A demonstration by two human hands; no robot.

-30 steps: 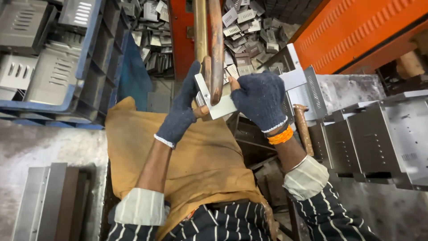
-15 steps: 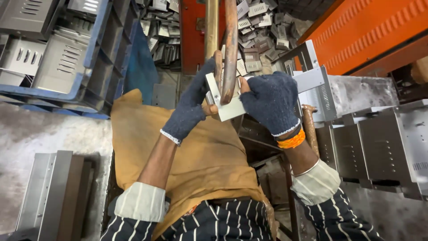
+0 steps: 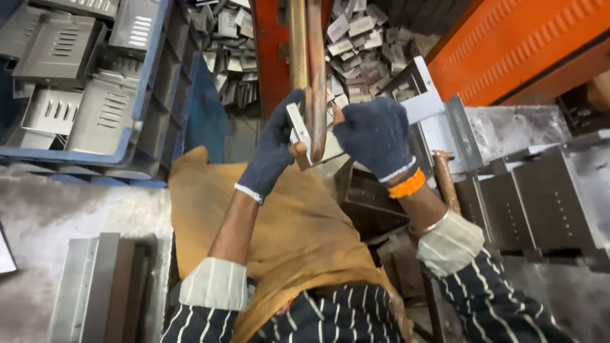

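A worker in a striped shirt and tan apron (image 3: 298,235) stands over a spot-welding station, seen from above, with both gloved hands raised to twin copper-coloured electrode bars (image 3: 308,70) that run in from twelve o'clock. At ten o'clock sits a blue crate (image 3: 149,95) of louvred metal panels; at two o'clock an orange machine housing (image 3: 527,44) slants across the corner; at four o'clock folded steel brackets (image 3: 546,203) lie in a row, and a loose heap of small stamped parts (image 3: 356,38) covers the floor at twelve.

The left hand (image 3: 273,149) is closed on the near edge of a small bent sheet-metal piece (image 3: 305,143), thumb on top; the right hand (image 3: 375,136) clasps its far side, an orange band at the wrist. The piece sits at the centre of the frame, pressed against the tips of the bars.

Over the last second the hands and piece have held the same grip and the same contact with the bars; only the camera has drifted, sliding the crate toward nine o'clock. That steadiness suggests the piece is being kept in position at the electrodes rather than lifted away.
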